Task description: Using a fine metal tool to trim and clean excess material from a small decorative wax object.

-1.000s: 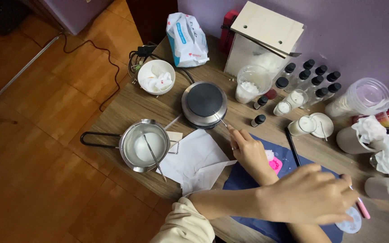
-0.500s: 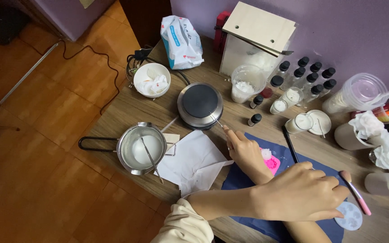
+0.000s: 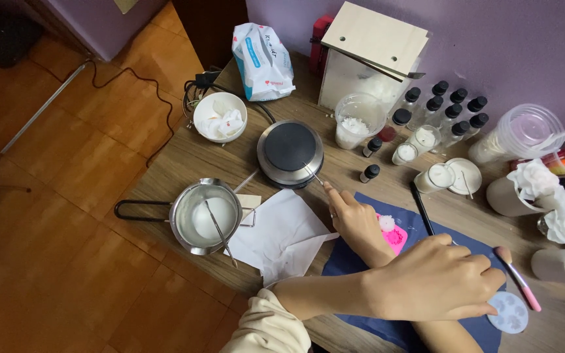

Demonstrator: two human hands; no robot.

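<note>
The left hand [image 3: 436, 278], fingers curled loosely, covers the blue cloth [image 3: 361, 261] with a pale round mould [image 3: 509, 312] at its fingertips. Beyond, crossing beneath it, the right hand [image 3: 358, 222] pinches a thin metal tool [image 3: 313, 174] beside the pink mould [image 3: 395, 234]. Further off, the round steel hotplate [image 3: 290, 152] sits on the wooden table [image 3: 178, 163].

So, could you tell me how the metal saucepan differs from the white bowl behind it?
The metal saucepan is shiny steel with a long dark handle; the white bowl is plain white with no handle. The saucepan holds a smooth white mass and a thin metal stick; the bowl holds crumpled white scraps. The saucepan sits at the table's near edge, the bowl farther back. Both are round and open-topped.
</note>
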